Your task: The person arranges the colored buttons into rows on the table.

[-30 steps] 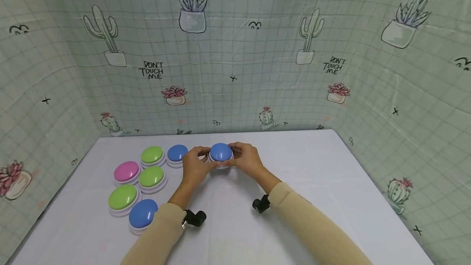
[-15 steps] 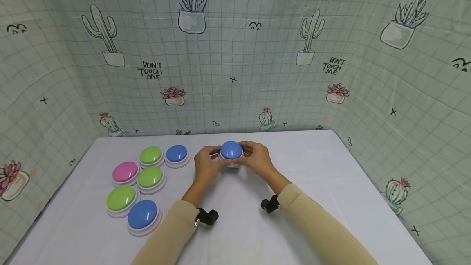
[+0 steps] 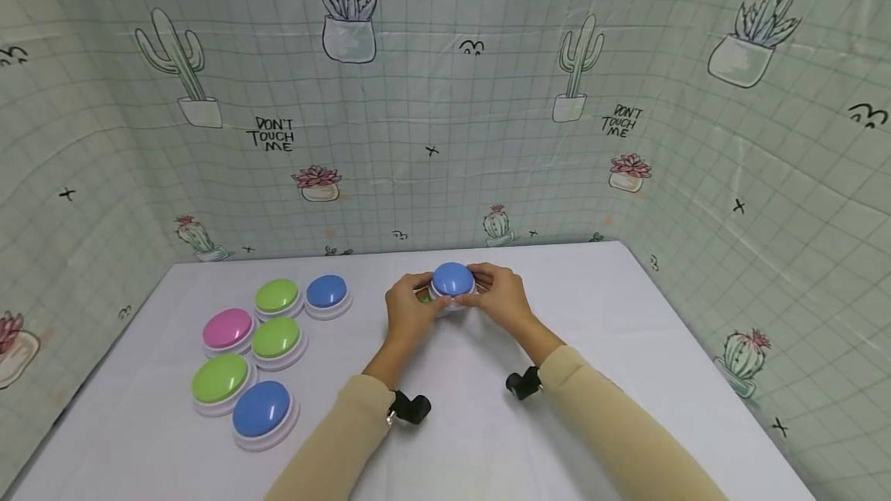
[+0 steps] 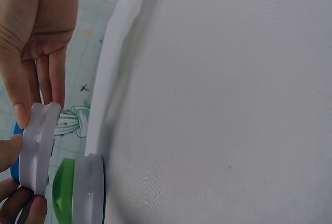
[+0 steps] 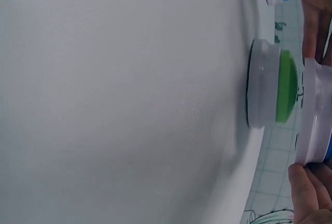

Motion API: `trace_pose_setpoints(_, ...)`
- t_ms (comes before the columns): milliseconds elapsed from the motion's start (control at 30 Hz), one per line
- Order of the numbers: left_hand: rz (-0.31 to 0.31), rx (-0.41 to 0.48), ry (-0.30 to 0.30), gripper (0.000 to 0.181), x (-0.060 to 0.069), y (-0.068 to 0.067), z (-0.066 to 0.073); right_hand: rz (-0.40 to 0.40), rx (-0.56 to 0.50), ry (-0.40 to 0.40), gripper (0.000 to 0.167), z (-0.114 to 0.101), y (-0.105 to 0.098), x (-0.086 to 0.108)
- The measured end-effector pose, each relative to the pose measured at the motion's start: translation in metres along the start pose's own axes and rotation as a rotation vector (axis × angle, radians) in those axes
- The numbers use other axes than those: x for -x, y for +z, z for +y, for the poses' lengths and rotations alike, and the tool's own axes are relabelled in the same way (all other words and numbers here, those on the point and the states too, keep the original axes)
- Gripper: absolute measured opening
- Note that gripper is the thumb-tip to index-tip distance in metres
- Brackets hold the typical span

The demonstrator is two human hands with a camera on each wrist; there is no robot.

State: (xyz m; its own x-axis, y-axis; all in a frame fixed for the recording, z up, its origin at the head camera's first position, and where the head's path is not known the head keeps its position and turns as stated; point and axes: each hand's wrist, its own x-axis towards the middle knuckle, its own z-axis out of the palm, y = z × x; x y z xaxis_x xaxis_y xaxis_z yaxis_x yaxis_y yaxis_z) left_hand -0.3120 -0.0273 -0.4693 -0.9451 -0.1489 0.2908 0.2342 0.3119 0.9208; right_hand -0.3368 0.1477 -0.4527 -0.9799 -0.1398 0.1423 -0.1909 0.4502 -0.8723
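Between both hands, a round button with a blue dome (image 3: 452, 279) and white base is held up off the table. My left hand (image 3: 409, 311) grips its left side and my right hand (image 3: 503, 300) grips its right side, thumbs at the front. Below it a green button shows a sliver in the head view; in the left wrist view this green button (image 4: 63, 190) rests on the table, apart from the white base (image 4: 39, 149) above. The right wrist view also shows a gap between the green dome (image 5: 287, 86) and the held base (image 5: 314, 112).
Left on the white table (image 3: 557, 447) stand several more buttons: blue (image 3: 326, 292), green (image 3: 276, 296), pink (image 3: 227, 328), another green (image 3: 275, 337), a third green (image 3: 219, 378) and a blue one nearest the front (image 3: 261, 409). A patterned cloth (image 3: 404, 99) rises behind the table.
Both hands have carried the blue button to the right, away from the group on the left. A green button has come into view beneath it. The head view has shifted slightly.
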Motion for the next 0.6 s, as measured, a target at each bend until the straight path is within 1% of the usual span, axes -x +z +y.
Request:
trace_pose_setpoints(100, -0.011, 0.013, 0.002, 0.045, 0.001, 0.006, 0.001, 0.012, 0.011, 0.016, 0.064, 0.004, -0.005, 0.001)
trace_pose_setpoints(300, -0.053, 0.025, -0.002, 0.044, 0.002, 0.019, 0.006, 0.026, 0.041, 0.033, 0.066, 0.008, -0.014, 0.001)
trace_pose_setpoints(467, -0.105, 0.04, -0.007, 0.049, 0.003, 0.03, 0.007, 0.028, 0.035, 0.063, 0.067, 0.012, -0.022, 0.001)
trace_pose_setpoints(600, -0.144, 0.048, -0.004, 0.056, 0.005, 0.038, 0.007, 0.02, 0.039, 0.071, 0.067, 0.018, -0.027, 0.0)
